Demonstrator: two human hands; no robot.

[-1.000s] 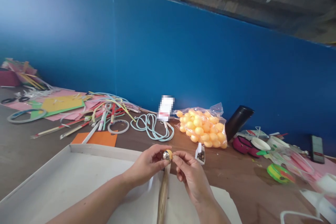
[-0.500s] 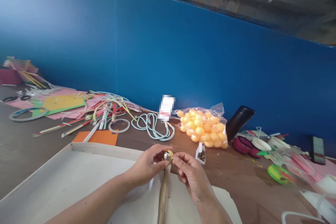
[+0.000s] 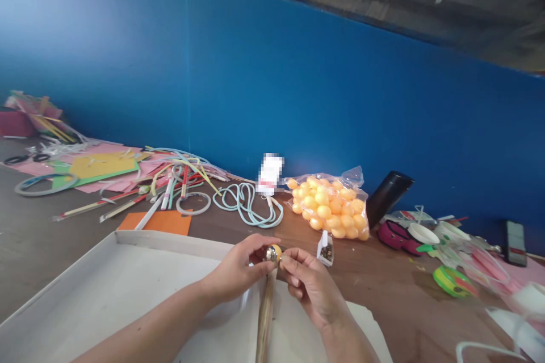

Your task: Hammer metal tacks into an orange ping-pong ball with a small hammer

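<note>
Between the thumb and fingers of my left hand (image 3: 238,266) is a small ball (image 3: 273,253), shiny silver on its left and yellow on its right. My right hand (image 3: 313,283) is closed in a pinch at the ball's right side; whatever sits at its fingertips is too small to name. Just below the ball, a wooden stick (image 3: 266,312) runs toward me; I cannot tell whether they touch. The stick lies over the wall between a white tray (image 3: 162,289) and a pale sheet. Right of my hands stands a little open box (image 3: 325,250) with small dark-gold pieces inside.
Behind lie a clear bag of orange balls (image 3: 327,207), a black bottle (image 3: 388,195) and a coiled pale-blue cord (image 3: 247,204). Papers (image 3: 102,165) and tubes spread across the left. On the right are a green tape roll (image 3: 455,282), cups, plastic bags and a phone (image 3: 516,244).
My right fingertips have shifted very slightly away from the ball. My left hand and the ball stay in place.
</note>
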